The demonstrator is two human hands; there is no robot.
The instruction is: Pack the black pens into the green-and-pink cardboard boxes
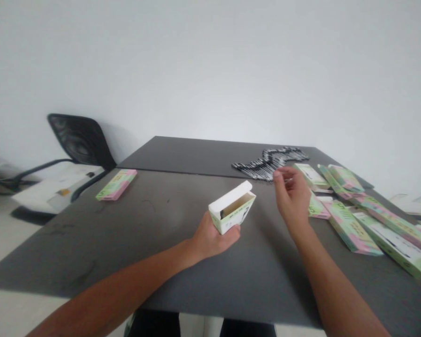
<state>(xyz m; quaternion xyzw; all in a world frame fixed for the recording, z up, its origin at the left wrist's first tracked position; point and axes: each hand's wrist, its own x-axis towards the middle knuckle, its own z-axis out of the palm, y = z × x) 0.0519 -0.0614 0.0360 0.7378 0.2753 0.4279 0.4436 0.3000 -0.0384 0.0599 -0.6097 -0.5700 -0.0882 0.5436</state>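
Note:
My left hand [210,238] is wrapped round a green and white carton [236,216], held above the near half of the table. The carton's top is open towards me, with its white flap raised, and its inside looks brown and shadowed. My right hand [293,196] is raised to the right of the carton, its fingers curled in towards the thumb. Whatever may be between those fingertips is too small to make out. Just beyond the right hand lies a spread of slim black-and-white sticks that look like pens [266,164], side by side in a wavy row.
Several green and pink cartons [352,227] lie loosely piled at the right of the dark table [126,243]. One more green and pink carton [117,185] lies at the far left. Beyond the table's left edge stand a black mesh chair [82,140] and a white box [61,187].

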